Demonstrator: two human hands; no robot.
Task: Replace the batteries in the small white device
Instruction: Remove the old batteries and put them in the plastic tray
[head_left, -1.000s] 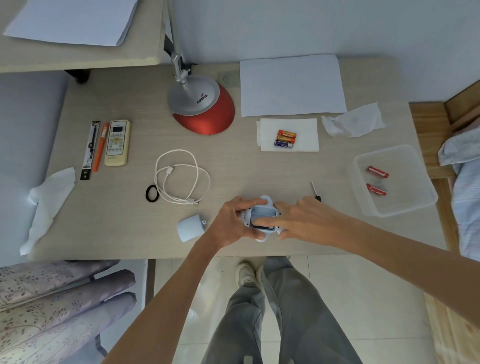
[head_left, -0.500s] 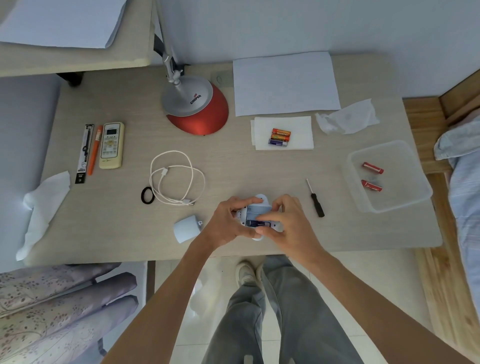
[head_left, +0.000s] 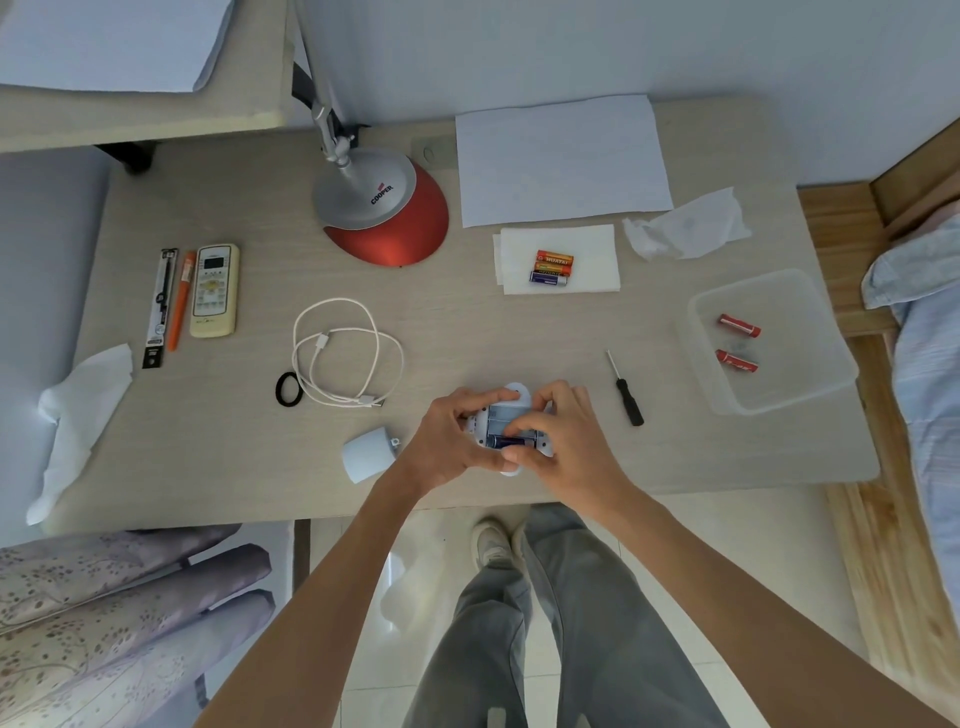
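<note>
Near edge of table (head_left: 467, 322), centre: white device (head_left: 511, 392) lies back-up with its compartment open. L hand (head_left: 447, 441) is wrapped round the device's left end, fingers curled over far edge, thumb on near side. R hand (head_left: 566, 441) is curled over the right end, fingertips pinching the dark battery (head_left: 509, 441) into the near slot. Far slot looks empty. Slots and the battery's long axis run left-right.

Just left of L hand is a loose cover (head_left: 366, 454), smooth white plastic w/ rounded corners. Right of R hand is a small screwdriver (head_left: 626, 392), black handle, thin metal shaft pointing far.

Key relation: spare batteries (head_left: 553, 267) sit on a white napkin (head_left: 597, 260) straight out, far and a bit right of the device. Two are orange and one is dark, glossy cylinders w/ long axes left-right, so parallel to the slots. R hand is nearer, so prob. it reaches and no turn is needed, polarity aside.

Far right is a clear plastic tub (head_left: 779, 400) holding two red batteries (head_left: 737, 327), likely the old ones. Mid-left is a coiled white cable (head_left: 345, 353), limp and rubbery. Far is a lamp base (head_left: 384, 208), red and silver.
</note>
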